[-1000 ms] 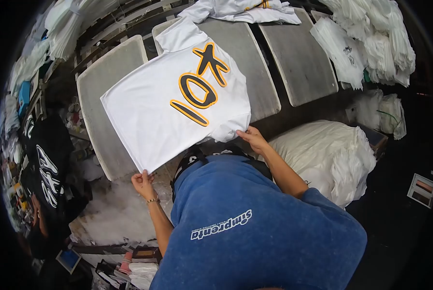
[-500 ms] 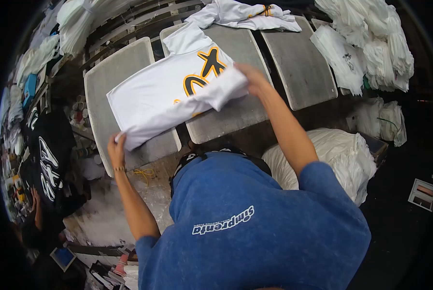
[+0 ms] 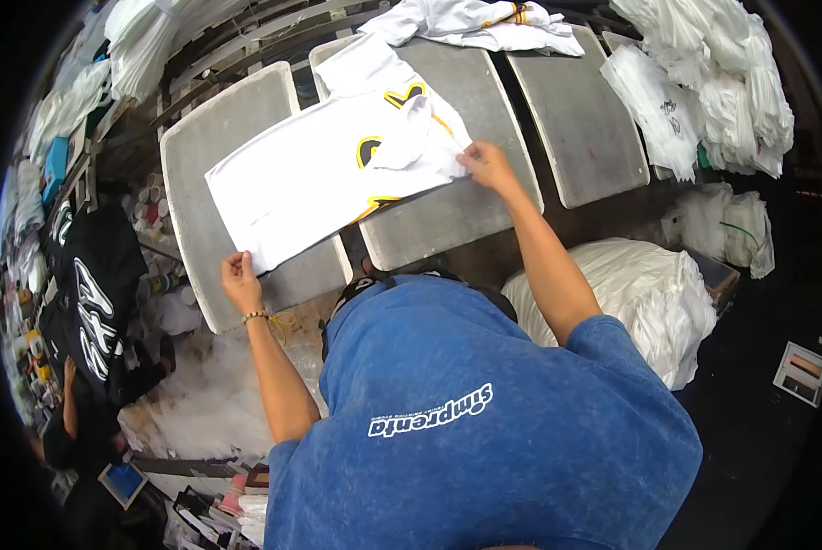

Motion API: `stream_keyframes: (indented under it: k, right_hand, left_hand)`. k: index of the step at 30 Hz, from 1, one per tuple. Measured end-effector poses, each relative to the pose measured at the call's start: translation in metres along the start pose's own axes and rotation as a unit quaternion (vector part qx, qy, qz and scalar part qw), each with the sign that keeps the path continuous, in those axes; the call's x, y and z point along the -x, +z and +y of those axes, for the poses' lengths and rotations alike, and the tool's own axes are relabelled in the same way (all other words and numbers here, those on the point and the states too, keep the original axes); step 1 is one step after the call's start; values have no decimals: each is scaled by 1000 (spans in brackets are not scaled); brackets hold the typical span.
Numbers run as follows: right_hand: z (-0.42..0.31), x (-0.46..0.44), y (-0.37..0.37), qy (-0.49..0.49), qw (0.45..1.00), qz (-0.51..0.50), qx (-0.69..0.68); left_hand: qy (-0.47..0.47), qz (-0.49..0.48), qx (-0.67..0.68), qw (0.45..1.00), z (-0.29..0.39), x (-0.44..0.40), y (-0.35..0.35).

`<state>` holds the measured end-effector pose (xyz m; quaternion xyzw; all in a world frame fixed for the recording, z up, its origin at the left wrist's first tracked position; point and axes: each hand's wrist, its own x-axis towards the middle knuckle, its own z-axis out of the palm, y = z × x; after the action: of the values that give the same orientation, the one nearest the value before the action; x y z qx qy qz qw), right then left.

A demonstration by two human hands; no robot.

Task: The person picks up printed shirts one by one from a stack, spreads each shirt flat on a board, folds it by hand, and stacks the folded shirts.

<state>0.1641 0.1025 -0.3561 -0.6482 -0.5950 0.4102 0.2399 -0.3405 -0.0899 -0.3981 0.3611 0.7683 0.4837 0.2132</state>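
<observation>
A white T-shirt (image 3: 287,188) with a black-and-yellow print lies partly folded over two grey boards, its near side turned over so that much of the print is hidden. At its near left corner, my left hand (image 3: 242,282) is closed with the fingertips pinching the hem. On the other side, my right hand (image 3: 490,167) pinches the fabric near the sleeve, where the cloth is bunched. Underneath are the left grey board (image 3: 191,174) and the middle grey board (image 3: 484,110).
Another white shirt (image 3: 484,26) lies crumpled at the far edge. A third grey board (image 3: 576,119) stands to the right. White plastic bags (image 3: 741,82) hang at the upper right, and a large white bundle (image 3: 622,293) sits by my right arm. Another person's arm (image 3: 70,399) shows beside black printed fabric (image 3: 94,302).
The lifted near edge of the T-shirt has been laid over, covering more of the print. My right hand has moved slightly toward me and right; my left hand has shifted slightly right.
</observation>
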Motion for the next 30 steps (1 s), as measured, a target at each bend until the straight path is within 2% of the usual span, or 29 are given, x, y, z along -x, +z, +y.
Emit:
stream_keyframes:
  k: [1,3,6,11,12,13,14,16,18,19,20,22,23,27,29,30]
  right_hand:
    - [2,0,1,-1,1000,-3,-2]
    - [6,0,-3,88,995,-13,-36]
    - [13,-2,-8,77,997,-20,-6]
    - [15,0,-7,-4,1000,5,27]
    - [3,5,-10,-7,994,18,109]
    - [-5,9,-10,-11,981,32,191]
    - [-9,11,-3,-13,981,31,190]
    - [-20,17,18,-182,940,158,243]
    - [-32,27,49,-191,957,53,212]
    - [-32,35,65,-250,933,76,249]
    - [-29,41,76,-309,903,97,284]
    - [-18,47,78,-289,901,107,306]
    - [-14,46,81,-268,900,114,323]
    - [-4,44,79,-258,915,96,294]
    - [-3,37,74,-269,916,110,278]
    - [-3,33,68,-267,916,114,277]
  left_hand:
    - [14,6,-28,1000,-2,1,0]
    - [27,16,-58,998,-2,1,0]
    - [48,29,-121,991,1,2,-2]
    - [22,-28,-175,984,8,5,-11]
    - [21,-25,-179,983,9,6,-14]
    - [43,-2,-240,970,12,8,-13]
    - [64,19,-299,952,15,12,-8]
    - [66,35,-344,936,50,18,12]
    - [255,54,-296,919,64,18,39]
    - [211,-10,-280,936,66,19,49]
    - [213,-12,-277,937,58,20,56]
    - [231,-20,-429,873,39,21,68]
    - [185,-71,-443,874,34,22,64]
    - [172,-53,-465,867,36,25,64]
    - [93,-60,-497,860,41,20,72]
    - [98,-61,-496,860,51,19,79]
